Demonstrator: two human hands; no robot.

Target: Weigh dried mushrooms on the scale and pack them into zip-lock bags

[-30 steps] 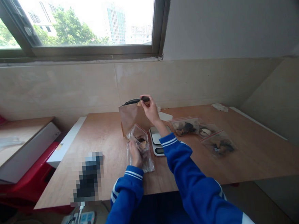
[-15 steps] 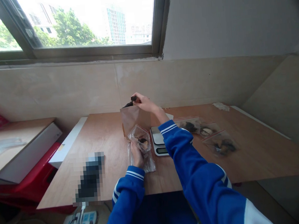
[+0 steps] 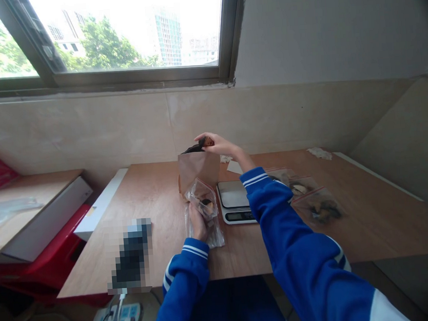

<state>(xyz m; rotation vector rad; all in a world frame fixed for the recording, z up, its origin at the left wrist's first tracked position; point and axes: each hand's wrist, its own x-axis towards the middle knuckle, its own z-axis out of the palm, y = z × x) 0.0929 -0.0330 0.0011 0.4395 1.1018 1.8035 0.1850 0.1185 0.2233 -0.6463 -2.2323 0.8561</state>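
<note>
The right hand (image 3: 218,144) pinches a dark scrap (image 3: 195,148) between fingers and thumb, holding it right above the top of a brown paper bag (image 3: 199,171) that stands near the far edge of the table (image 3: 158,208). The left hand (image 3: 198,223) clasps a clear plastic bag (image 3: 215,236) upright near the paper bag, a brownish lump showing inside.

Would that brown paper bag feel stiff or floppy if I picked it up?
Probably floppy: the brown paper bag looks thin, and its top curves where the right hand pinches it. It may feel light, though its contents are hidden. Standing on the table, it could tip easily if pushed.
</note>
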